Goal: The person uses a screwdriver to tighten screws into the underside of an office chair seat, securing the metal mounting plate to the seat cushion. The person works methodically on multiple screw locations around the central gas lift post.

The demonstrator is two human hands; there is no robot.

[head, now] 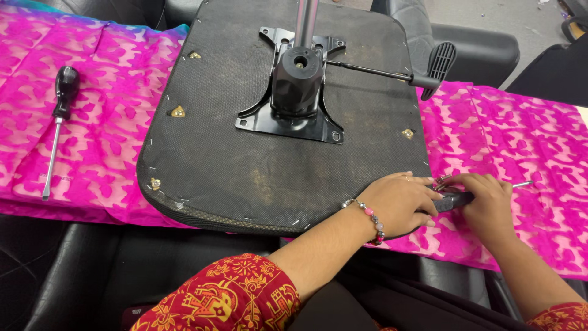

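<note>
- No packages, labels or signs legible in view; the largest marked surface is the pink patterned cloth (110, 122) spread over the counter, with a teal edge at the far left
- Upturned chair seat base (245, 165), dark fabric underside, lies on the cloth; staples line its rim, small brass-coloured fittings sit near the corners
- Black metal mounting plate (288, 116) is bolted at the seat's centre, a silver column (305, 21) rising from it; a thin rod runs right to a black lever paddle (438, 64)
- Screwdriver (56, 129), black handle and long shaft, lies on the cloth well apart to the left, untouched
- Left hand (398, 202), beaded bracelet at the wrist, rests palm down at the seat's near right corner; fingers curled over a dark tool handle (456, 199)
- Right hand (487, 205) lies just beside it on the cloth, fingers closed around the same handle; a thin metal tip (522, 183) protrudes to the right
- Small metal parts at the fingertips are too small to identify
- Both forearms enter from the lower edge, red patterned sleeves
</note>
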